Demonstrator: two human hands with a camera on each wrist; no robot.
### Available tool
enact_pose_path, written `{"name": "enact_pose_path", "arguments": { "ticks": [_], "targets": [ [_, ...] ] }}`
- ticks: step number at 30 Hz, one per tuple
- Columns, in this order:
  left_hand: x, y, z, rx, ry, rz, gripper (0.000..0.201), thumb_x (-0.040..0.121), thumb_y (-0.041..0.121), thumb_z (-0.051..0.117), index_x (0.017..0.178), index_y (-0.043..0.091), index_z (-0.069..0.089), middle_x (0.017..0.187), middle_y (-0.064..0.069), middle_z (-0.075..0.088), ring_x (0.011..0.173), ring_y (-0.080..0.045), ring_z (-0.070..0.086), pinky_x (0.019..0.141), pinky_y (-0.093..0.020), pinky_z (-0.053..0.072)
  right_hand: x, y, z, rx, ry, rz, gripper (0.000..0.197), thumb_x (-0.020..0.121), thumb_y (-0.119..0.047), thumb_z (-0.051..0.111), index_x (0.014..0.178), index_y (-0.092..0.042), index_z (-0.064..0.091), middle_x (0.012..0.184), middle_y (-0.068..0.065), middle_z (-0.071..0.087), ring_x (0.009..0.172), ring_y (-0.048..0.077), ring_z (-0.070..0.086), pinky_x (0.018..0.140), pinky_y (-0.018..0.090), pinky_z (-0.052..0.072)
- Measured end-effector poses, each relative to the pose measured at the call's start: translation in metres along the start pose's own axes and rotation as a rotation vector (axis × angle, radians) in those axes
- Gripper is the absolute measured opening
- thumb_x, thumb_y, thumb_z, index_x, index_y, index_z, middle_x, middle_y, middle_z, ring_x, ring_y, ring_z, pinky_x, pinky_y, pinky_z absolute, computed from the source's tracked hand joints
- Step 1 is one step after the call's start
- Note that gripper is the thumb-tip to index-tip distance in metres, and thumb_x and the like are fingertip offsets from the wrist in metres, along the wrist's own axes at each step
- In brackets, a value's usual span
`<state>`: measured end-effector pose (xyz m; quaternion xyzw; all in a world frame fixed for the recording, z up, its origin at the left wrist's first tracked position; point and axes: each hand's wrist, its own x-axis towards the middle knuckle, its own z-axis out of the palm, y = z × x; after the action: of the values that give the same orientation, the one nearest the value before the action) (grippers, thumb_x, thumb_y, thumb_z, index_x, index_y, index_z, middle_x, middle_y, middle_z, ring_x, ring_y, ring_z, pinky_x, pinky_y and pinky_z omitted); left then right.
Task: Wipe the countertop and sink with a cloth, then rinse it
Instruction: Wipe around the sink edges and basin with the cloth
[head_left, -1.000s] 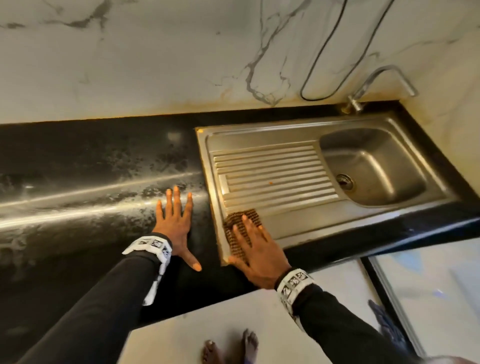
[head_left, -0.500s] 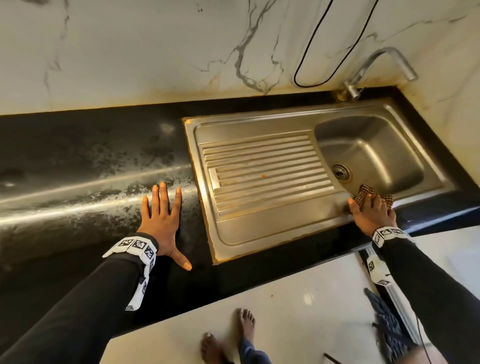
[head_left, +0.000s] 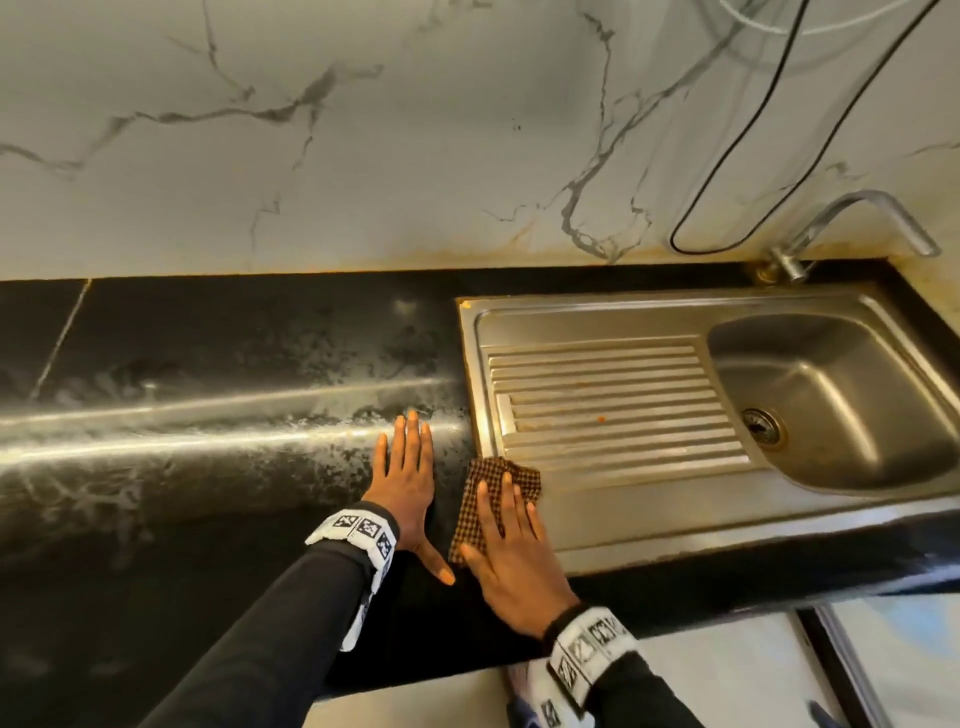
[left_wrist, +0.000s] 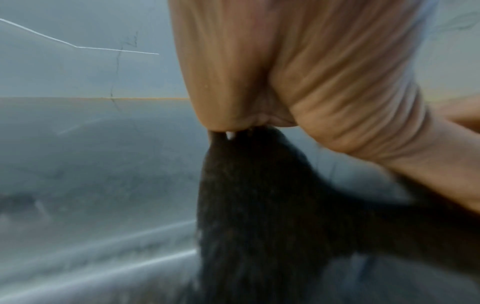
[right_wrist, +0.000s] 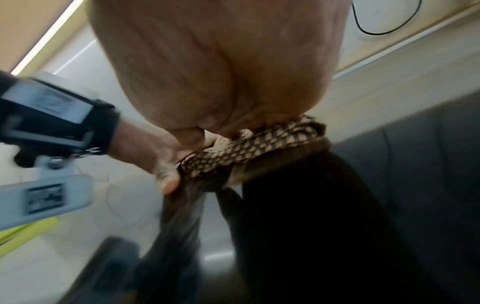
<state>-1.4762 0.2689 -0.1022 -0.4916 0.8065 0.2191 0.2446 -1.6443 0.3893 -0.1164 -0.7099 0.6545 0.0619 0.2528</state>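
A brown checked cloth (head_left: 480, 499) lies across the front left corner of the steel sink unit (head_left: 649, 509) and the black countertop (head_left: 208, 395). My right hand (head_left: 511, 540) presses flat on the cloth with straight fingers; the right wrist view shows the cloth (right_wrist: 262, 144) bunched under the palm (right_wrist: 215, 67). My left hand (head_left: 405, 483) rests flat on the countertop just left of the cloth, thumb spread toward it. The left wrist view shows that palm (left_wrist: 298, 72) on the dark, streaked surface. Streaks and smears cover the countertop.
The sink bowl (head_left: 831, 405) with its drain (head_left: 761, 425) lies at the right, the ribbed drainboard (head_left: 613, 400) beside it. A curved tap (head_left: 852, 223) stands at the back right corner. A black cable (head_left: 737, 145) hangs on the marble wall. Pale floor shows below the counter edge.
My right hand slid the cloth from the sink's front right edge back left to the drainboard's front left corner. The left hand stayed flat on the countertop.
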Motion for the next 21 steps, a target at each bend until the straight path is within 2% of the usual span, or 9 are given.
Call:
{"name": "enact_pose_path", "arguments": {
  "ticks": [2,4,6,8,12,15,19,21],
  "targets": [
    [0.004,-0.01,-0.003,-0.053,0.013,0.032,0.19,0.009,0.1,0.046,0.143,-0.004,-0.042,0.148,-0.026,-0.052,0.135,-0.041,-0.051,0.121,-0.06,-0.017,0.042,0.005,-0.014,0.0,-0.018,-0.018,0.084,0.09,-0.063,0.0,0.157,-0.018,-0.023,0.161,0.02,-0.032,0.148,0.028,-0.034,0.126,0.049,-0.005],
    [0.014,-0.023,-0.008,-0.097,0.056,0.025,0.189,0.013,0.101,0.047,0.145,-0.004,-0.04,0.149,-0.024,-0.05,0.138,-0.04,-0.048,0.125,-0.054,-0.013,0.086,0.011,-0.034,-0.042,-0.034,-0.036,0.09,0.083,-0.065,-0.007,0.157,-0.017,-0.023,0.161,0.021,-0.031,0.148,0.029,-0.034,0.125,0.05,-0.008],
    [0.032,-0.036,-0.016,-0.143,0.104,-0.02,0.19,0.019,0.106,0.049,0.148,-0.005,-0.035,0.152,-0.024,-0.047,0.143,-0.04,-0.043,0.126,-0.053,-0.009,0.13,0.015,-0.057,-0.092,-0.037,-0.046,0.086,0.091,-0.066,0.0,0.158,-0.016,-0.022,0.161,0.023,-0.03,0.149,0.03,-0.032,0.124,0.05,-0.013],
    [0.052,-0.046,-0.025,-0.166,0.131,-0.031,0.185,0.028,0.108,0.05,0.149,-0.004,-0.034,0.153,-0.023,-0.047,0.144,-0.04,-0.042,0.126,-0.055,-0.007,0.179,0.018,-0.079,-0.099,-0.01,-0.044,0.08,0.103,-0.059,0.016,0.158,-0.013,-0.019,0.161,0.026,-0.027,0.15,0.032,-0.029,0.124,0.049,-0.014],
    [0.085,-0.055,-0.046,-0.103,0.133,-0.028,0.188,0.026,0.105,0.058,0.148,-0.004,-0.036,0.149,-0.025,-0.051,0.14,-0.042,-0.046,0.124,-0.055,-0.016,0.263,0.024,-0.113,-0.059,0.054,-0.029,0.08,0.105,-0.058,0.022,0.16,-0.014,-0.016,0.161,0.025,-0.028,0.152,0.035,-0.023,0.123,0.044,-0.015],
    [0.094,-0.059,-0.056,-0.115,0.141,-0.043,0.186,0.027,0.104,0.057,0.147,-0.003,-0.038,0.149,-0.024,-0.051,0.14,-0.04,-0.046,0.124,-0.055,-0.015,0.281,0.028,-0.118,-0.025,0.087,-0.032,0.08,0.104,-0.059,0.025,0.16,-0.019,-0.015,0.161,0.02,-0.031,0.153,0.034,-0.02,0.125,0.045,-0.011],
    [0.111,-0.073,-0.077,-0.104,0.121,-0.074,0.187,0.02,0.103,0.052,0.146,-0.002,-0.04,0.149,-0.024,-0.052,0.139,-0.04,-0.046,0.125,-0.057,-0.008,0.253,0.028,-0.111,-0.002,0.084,-0.063,0.078,0.104,-0.057,0.029,0.162,-0.019,-0.008,0.164,0.017,-0.025,0.155,0.03,-0.015,0.124,0.049,-0.005],
    [0.124,-0.074,-0.092,-0.075,0.093,-0.118,0.191,0.014,0.1,0.052,0.145,-0.004,-0.039,0.148,-0.028,-0.051,0.139,-0.044,-0.045,0.124,-0.059,-0.007,0.242,0.028,-0.106,-0.026,0.095,-0.092,0.078,0.104,-0.056,0.026,0.161,-0.018,-0.011,0.164,0.018,-0.026,0.155,0.03,-0.018,0.124,0.048,-0.007]
  ]
}}
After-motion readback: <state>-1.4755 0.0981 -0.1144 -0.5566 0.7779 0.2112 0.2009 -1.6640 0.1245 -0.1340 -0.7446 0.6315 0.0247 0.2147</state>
